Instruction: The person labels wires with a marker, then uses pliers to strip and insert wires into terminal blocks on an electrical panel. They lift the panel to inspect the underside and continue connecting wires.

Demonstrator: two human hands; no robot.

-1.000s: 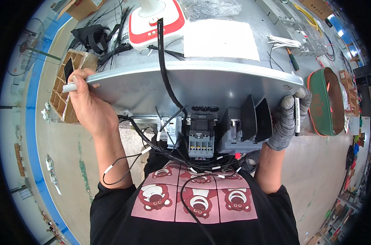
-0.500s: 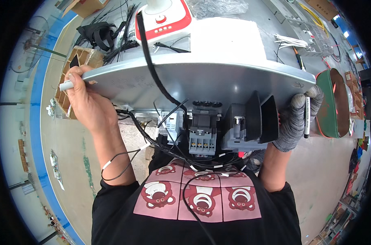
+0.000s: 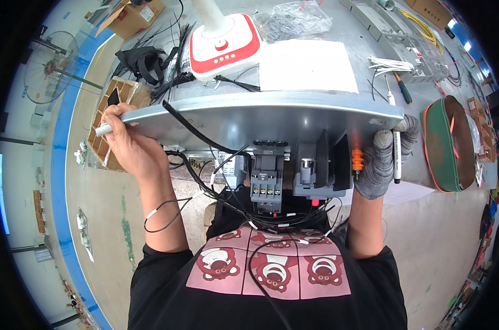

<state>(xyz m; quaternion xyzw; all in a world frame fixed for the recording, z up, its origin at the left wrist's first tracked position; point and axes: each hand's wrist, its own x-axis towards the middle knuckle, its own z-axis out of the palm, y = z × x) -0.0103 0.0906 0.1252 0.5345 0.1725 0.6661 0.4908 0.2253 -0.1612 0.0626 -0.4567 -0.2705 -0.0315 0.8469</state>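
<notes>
Both forearms reach forward from the near edge with the elbows bent, and the hands stand wide apart at the two ends of a metal panel (image 3: 285, 121). The bare left hand (image 3: 129, 144) is turned up at the wrist, its fingers curled about the panel's left end; its grip is clamped there, and a whitish stick (image 3: 103, 130) juts out to the left by the thumb. The right hand (image 3: 379, 159), in a gray knit glove, has its grip clamped on the panel's right end, with a white pen (image 3: 397, 159) tucked among the fingers. The panel lies crosswise between the hands, in front of the chest, just on the near side of the surface (image 3: 343, 33). On its near side sit a middle switch block (image 3: 267, 179), a right switch block (image 3: 306, 179) with black fins, and an orange ribbed post (image 3: 357, 159) beside the glove. Black wires (image 3: 219, 199) hang near the shirt. Farther off lies white paper (image 3: 310, 66); a green bin (image 3: 439, 148) stands to the right.
</notes>
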